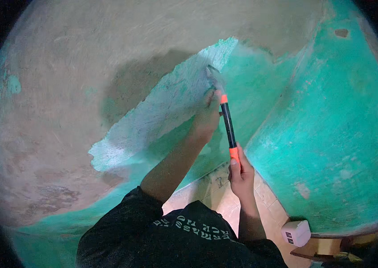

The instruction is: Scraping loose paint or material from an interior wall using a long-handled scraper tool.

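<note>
A long-handled scraper point(227, 124) with a black shaft and orange ends reaches up across a wall of turquoise paint and bare grey plaster point(58, 40). Its metal blade lies at the wall, over a pale, roughly scraped strip point(125, 134) that runs diagonally. My right hand point(241, 172) is closed around the lower orange end of the handle. My left hand point(213, 102) is raised beside the upper orange end, just below the blade; its fingers are partly hidden, and whether they grip the handle is not clear.
A second turquoise wall point(326, 117) meets the first at a corner on the right. Below lies a tiled floor point(266, 197). A white plastic container point(296, 233) stands at the lower right, near a wooden piece of furniture point(326, 246).
</note>
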Demonstrator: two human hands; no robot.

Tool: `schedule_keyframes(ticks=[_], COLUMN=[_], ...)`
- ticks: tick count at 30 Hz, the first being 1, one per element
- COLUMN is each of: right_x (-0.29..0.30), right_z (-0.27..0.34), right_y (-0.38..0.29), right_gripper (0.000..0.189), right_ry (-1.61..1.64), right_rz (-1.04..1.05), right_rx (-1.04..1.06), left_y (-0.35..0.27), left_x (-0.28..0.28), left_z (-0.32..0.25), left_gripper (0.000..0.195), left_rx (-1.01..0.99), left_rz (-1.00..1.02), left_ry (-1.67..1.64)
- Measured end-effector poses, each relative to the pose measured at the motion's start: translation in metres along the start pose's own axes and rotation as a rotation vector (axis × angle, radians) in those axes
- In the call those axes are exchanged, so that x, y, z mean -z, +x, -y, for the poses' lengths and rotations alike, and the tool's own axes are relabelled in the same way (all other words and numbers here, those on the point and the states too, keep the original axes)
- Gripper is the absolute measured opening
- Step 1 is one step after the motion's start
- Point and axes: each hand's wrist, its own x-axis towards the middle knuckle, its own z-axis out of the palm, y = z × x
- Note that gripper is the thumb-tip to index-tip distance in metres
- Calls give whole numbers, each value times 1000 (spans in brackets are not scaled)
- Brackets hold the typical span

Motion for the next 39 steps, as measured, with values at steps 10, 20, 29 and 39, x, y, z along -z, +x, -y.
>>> schedule_keyframes(ticks=[10,20,29,39], right_x=[-2,-1,2,7], right_z=[-5,14,21,19], right_y=[-8,-5,-1,3], right_gripper=[48,46,46,45], right_ry=[-52,-56,47,-9], right_rz=[-21,-40,-13,-55], right_rx=[-28,-79,-147,-95], left_y=[7,9,15,19], left_x=[11,4,-3,0], left_z=[14,2,4,17], left_gripper=[49,44,36,42], left_rx=[-74,-21,-73,-69], left_rz=[48,34,91,134], left_ry=[30,7,-89,-53])
